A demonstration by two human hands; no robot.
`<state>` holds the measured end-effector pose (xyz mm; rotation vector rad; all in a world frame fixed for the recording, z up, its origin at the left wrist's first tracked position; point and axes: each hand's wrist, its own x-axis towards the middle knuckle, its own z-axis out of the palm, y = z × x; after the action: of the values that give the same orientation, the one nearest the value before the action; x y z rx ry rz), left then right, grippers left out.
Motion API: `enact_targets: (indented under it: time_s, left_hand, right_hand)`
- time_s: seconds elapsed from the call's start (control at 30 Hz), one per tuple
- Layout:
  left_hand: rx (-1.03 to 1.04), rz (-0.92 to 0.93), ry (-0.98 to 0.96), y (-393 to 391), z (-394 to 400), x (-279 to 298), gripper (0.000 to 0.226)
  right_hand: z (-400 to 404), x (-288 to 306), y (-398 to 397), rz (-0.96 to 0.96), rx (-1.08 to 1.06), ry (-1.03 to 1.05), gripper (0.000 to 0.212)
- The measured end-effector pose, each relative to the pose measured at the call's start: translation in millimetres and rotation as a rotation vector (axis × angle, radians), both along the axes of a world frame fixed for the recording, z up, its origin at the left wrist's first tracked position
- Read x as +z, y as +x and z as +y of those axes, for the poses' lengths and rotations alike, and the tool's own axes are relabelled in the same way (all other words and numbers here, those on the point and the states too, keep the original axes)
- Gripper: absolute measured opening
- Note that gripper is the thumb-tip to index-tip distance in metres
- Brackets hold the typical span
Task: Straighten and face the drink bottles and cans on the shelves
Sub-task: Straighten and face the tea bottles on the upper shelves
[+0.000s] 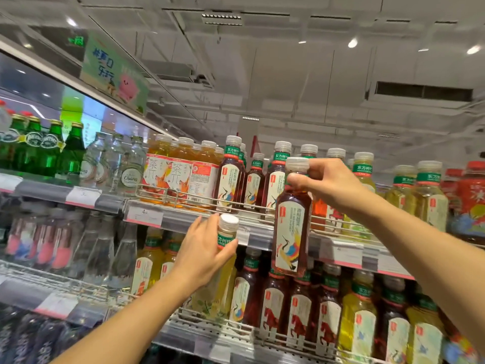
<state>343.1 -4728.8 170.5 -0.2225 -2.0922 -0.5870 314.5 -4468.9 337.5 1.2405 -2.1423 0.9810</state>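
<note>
My right hand (324, 183) grips the neck and cap of a dark red tea bottle (291, 229) with a crane label, holding it in the air in front of the upper shelf (262, 232). My left hand (204, 252) is closed around the neck of a pale yellow tea bottle (221, 282) with a white cap, held in front of the lower shelf. Rows of matching red, orange and yellow tea bottles (233, 177) stand behind a wire rail on the upper shelf. More tea bottles (328, 311) fill the lower shelf.
Green glass bottles (39, 148) and clear glass bottles (126, 166) stand on the upper shelf to the left. Red bottles (469, 195) sit at the far right. Price tags (144, 216) line the shelf edges. A green hanging sign (112, 72) is overhead.
</note>
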Motion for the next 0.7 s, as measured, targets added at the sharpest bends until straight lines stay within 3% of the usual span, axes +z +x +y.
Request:
enact_targets:
  time_s: [0.3,0.57,0.7]
  left_hand:
    - [0.022,0.041,-0.079,-7,-19,16,0.03]
    - [0.016,0.02,-0.036,-14,-24,15,0.037]
    - [0.01,0.018,-0.016,-14,-23,14,0.034]
  right_hand:
    - [-47,52,-7,0.03,0.043,-0.083,0.026]
    - [-86,91,-32,0.13,-0.124,-0.201,0.035]
    - [-102,92,-46,0.18,-0.259,-0.154,0.04]
